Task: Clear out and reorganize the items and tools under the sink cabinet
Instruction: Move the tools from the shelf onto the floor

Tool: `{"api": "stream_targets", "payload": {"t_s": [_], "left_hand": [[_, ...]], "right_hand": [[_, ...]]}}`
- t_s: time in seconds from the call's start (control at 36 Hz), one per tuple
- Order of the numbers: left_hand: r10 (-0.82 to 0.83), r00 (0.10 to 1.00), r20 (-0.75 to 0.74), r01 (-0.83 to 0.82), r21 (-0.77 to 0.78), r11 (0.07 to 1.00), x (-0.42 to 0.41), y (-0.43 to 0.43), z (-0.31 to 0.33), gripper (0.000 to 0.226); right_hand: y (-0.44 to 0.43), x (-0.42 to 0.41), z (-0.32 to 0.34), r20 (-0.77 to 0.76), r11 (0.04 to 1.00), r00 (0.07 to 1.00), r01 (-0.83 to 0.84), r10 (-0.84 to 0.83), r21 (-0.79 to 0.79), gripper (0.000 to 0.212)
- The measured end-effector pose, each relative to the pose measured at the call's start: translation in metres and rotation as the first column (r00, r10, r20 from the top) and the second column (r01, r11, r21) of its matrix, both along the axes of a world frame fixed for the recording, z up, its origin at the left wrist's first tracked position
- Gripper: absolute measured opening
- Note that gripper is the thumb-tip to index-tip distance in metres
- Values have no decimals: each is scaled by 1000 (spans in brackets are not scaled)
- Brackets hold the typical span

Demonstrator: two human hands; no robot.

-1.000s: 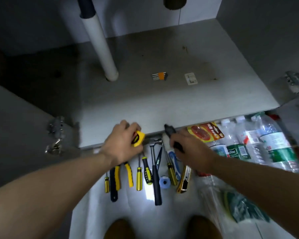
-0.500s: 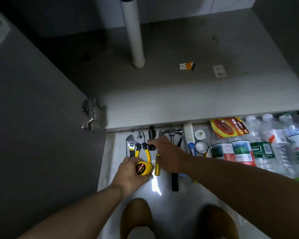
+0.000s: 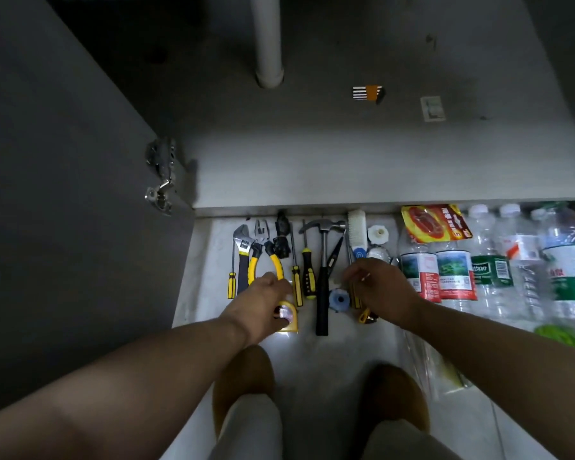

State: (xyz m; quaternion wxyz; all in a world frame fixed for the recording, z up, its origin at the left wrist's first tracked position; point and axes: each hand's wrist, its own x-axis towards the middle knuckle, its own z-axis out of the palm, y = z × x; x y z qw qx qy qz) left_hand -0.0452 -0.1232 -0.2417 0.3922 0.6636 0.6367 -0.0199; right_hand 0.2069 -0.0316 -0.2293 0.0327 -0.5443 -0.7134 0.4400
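Tools lie in a row on the white floor in front of the cabinet: a wrench [image 3: 240, 252], yellow pliers [image 3: 263, 257], a black tool [image 3: 282, 242], screwdrivers [image 3: 307, 273], a hammer [image 3: 322, 277], a white brush [image 3: 357, 232] and a blue roll [image 3: 338, 300]. My left hand [image 3: 263, 302] grips a yellow tape measure [image 3: 287, 320] at the near end of the pliers. Over the tools right of the hammer, my right hand [image 3: 380, 287] has its fingers curled. Whether it pinches something there is unclear. A yellow knife [image 3: 365, 315] pokes out beneath it.
A hex key set [image 3: 367, 92] and a small card [image 3: 432, 108] lie on the cabinet floor [image 3: 312, 154], with a white pipe [image 3: 267, 41] behind. The open door with its hinge [image 3: 160, 175] is at left. Water bottles [image 3: 488, 270] and a red packet [image 3: 434, 222] are at right.
My left hand carried the tape measure down from the cabinet edge to the floor by the pliers. My right hand set the black tool into the row, then moved right past the hammer.
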Motion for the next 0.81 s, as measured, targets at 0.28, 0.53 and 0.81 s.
{"api": "stream_targets", "payload": {"t_s": [0.28, 0.53, 0.81], "left_hand": [[92, 993, -78, -28, 592, 806, 4, 70, 58, 17], [223, 943, -248, -103, 420, 902, 10, 154, 46, 57], [212, 935, -283, -60, 464, 884, 5, 158, 15, 61]], "right_hand": [[73, -15, 62, -125, 879, 991, 19, 46, 476, 17], [196, -35, 82, 255, 924, 966, -48, -54, 378, 56], [279, -77, 67, 422, 950, 906, -141, 10, 279, 82]]}}
